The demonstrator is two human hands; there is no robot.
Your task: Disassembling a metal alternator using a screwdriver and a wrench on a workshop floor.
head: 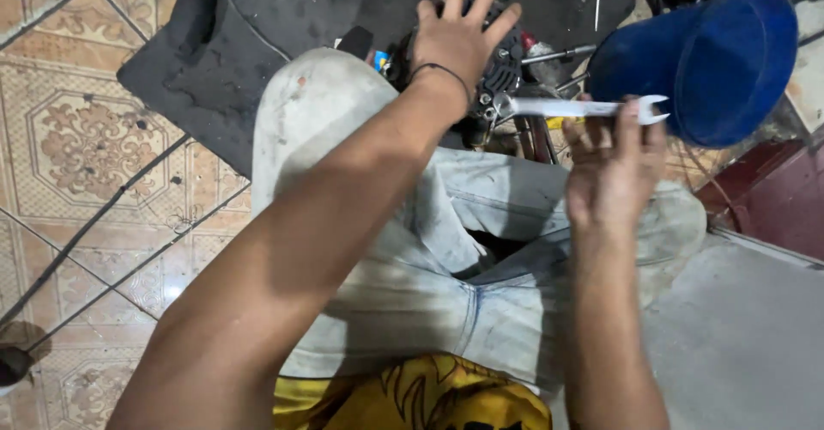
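Note:
My left hand [459,35] lies spread over a round black machine part [506,69] that rests on the floor past my knees, with a dark band round the wrist. My right hand [614,160] grips a flat silver spanner [584,108] by the shaft; its open jaw points right, and its ring end sits against the machine part at the left. My legs in pale, stained jeans [429,250] fill the middle of the view.
A black rubber mat [257,27] covers the patterned floor tiles [86,138] at the top, with loose metal rods and small tools [558,52] on it. A blue plastic stool [712,61] stands at the right. A grey concrete step [747,336] lies lower right.

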